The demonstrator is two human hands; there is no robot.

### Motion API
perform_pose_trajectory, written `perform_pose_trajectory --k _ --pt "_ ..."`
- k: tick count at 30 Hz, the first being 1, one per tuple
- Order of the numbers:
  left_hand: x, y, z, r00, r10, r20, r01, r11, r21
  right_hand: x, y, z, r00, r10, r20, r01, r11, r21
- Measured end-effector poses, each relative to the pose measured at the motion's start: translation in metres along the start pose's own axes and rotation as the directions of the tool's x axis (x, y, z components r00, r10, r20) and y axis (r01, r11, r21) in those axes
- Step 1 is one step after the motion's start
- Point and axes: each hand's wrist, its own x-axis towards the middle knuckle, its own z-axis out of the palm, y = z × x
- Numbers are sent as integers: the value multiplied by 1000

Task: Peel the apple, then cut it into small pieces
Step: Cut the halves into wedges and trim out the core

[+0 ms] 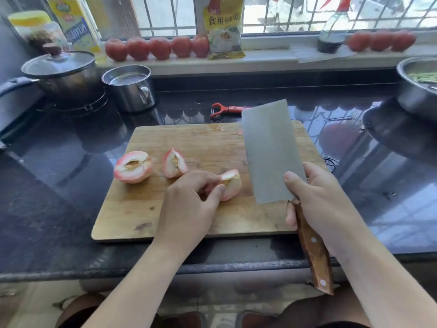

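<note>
The apple is already peeled and lies in three parts on the board [179, 216], which sits on the dark desk [59, 197]. A half [133, 166] lies at the left with its core up, a quarter [174, 163] is just beside it, and a second quarter [230, 185] is under the left hand [189, 200]. This hand pinches the second quarter between thumb and fingers. The right hand [316, 200] is closed around the wooden handle of the cleaver [272, 152], close to the blade. The blade is lifted and tilted, its flat side toward the camera, just to the right of the held quarter.

I think the step in hand is cutting this quarter into small pieces. To do it well, the quarter should rest with a flat cut side down, so it does not rock. The fingertips of the left hand should be curled back, away from the edge, because they are now very near the place where the blade will fall. The core with its seeds is still visible in the pieces, so it may be cut away first. The blade should come down straight, in even slices.

The red peeler [224, 110] lies behind the board.
</note>
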Motion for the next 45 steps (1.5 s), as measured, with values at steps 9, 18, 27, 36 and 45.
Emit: perform_pose_trajectory --k 9,18,27,36,45 --pt "0 -1 -1 999 -40 15 41 990 -138 4 -5 3 995 51 84 -57 996 68" --pt "3 -3 0 995 -83 52 90 983 -162 11 1 7 984 105 145 -129 978 165" --pt "3 -1 -1 996 -68 58 74 989 -124 11 2 9 981 142 134 -166 967 194" --pt "4 3 -1 993 -105 50 110 988 -110 14 -2 11 971 175 162 -201 965 166" --pt "5 1 0 994 -94 58 100 989 -113 23 -2 15 958 240 158 -273 931 242"
